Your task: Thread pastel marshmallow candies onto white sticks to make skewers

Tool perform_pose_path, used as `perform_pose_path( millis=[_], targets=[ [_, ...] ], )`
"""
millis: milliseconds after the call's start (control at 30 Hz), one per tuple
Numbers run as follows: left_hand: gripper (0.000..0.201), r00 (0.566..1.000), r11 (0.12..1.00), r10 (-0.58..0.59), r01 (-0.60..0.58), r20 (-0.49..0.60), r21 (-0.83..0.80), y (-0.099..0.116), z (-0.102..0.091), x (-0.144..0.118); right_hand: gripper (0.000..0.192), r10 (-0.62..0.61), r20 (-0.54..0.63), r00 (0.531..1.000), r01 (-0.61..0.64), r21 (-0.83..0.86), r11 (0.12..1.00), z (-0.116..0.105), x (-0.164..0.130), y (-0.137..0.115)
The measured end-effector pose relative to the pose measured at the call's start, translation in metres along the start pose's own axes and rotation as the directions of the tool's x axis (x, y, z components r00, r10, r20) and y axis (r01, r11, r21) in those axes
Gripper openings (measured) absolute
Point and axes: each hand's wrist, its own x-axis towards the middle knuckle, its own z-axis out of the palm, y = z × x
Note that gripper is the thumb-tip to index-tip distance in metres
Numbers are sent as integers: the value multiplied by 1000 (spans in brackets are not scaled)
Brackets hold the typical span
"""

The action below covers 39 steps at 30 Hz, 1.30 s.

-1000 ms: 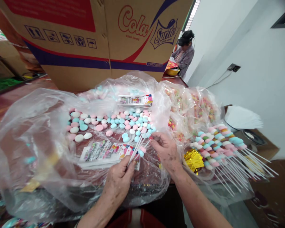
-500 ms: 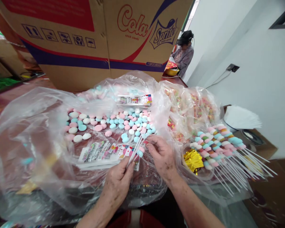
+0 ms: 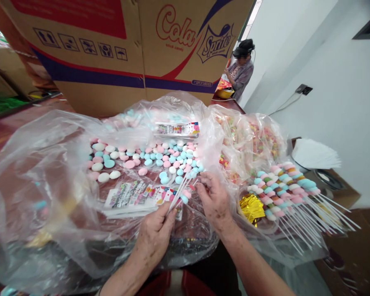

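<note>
A big carton [image 3: 117, 53] stands at the back of the bench [image 3: 6, 131] and serves as the landmark here. In front of it lies an opened clear bag [image 3: 43, 185] holding loose pink, blue and white candies [image 3: 160, 158], with a stack of printed cards [image 3: 135, 197] nearer the person and a second card stack [image 3: 177, 129] closer to the carton. To the right of the carton a second bag [image 3: 249, 139] holds mixed coloured sweets, and nearer the person on that side lies a pile of finished skewers [image 3: 283, 185], candies threaded in rows on white sticks, beside a wad of gold foil [image 3: 251, 205].

The left hand [image 3: 156, 232], in front of the carton and over the cards, has its fingers clamped on a bunch of sticks [image 3: 179, 193], mostly bare, with a few candies on near the tips. The right hand [image 3: 214, 199], just right of the sticks, has its fingers pinched together at the stick tips; what they hold is too small to tell.

Judging by the large finished pile and the many loose candies left, the threading looks well along but far from over. The crumpled bag walls crowd the hands. Another person [image 3: 242, 68] works beyond the carton's right corner.
</note>
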Motion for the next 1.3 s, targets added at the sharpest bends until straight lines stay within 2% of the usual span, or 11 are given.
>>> perform_pose_path(
  millis=[133,233,333,433,500,567,667,800,900,1133,1300],
  targets=[
    [33,1000,1000,-5,5,22,-7,0,0,0,24,-159,45,986,161,-47,986,-5,4,2],
    [34,999,1000,-16,16,32,-13,-1,0,0,26,-186,35,982,184,51,982,-4,3,0],
    [34,998,999,-51,52,36,-10,-1,0,0,22,16,68,998,-33,259,965,3,-7,-5],
    [33,995,996,-92,93,40,-20,-1,0,1,21,270,200,942,-333,445,832,9,-15,-10],
    [32,994,993,-108,109,33,-34,-1,1,1,21,315,267,911,-409,477,778,7,-14,-12],
    [32,994,993,-112,112,11,-46,0,0,0,22,296,237,925,-370,394,841,2,-4,-11],
    [32,994,992,-110,108,-15,-69,1,-1,0,25,176,178,968,-175,-19,984,-5,20,-4],
    [33,992,986,-127,125,-6,-105,-1,-3,0,32,58,389,919,150,-484,862,2,42,2],
    [33,990,981,-139,136,-14,-136,-2,-3,-1,30,57,479,876,247,-547,800,10,43,0],
    [34,991,975,-135,130,-14,-179,-6,-2,-1,19,60,324,944,119,-504,855,16,44,1],
    [34,990,972,-143,139,-10,-190,-6,-2,-1,16,54,415,908,200,-545,814,28,47,2]
  ],
)
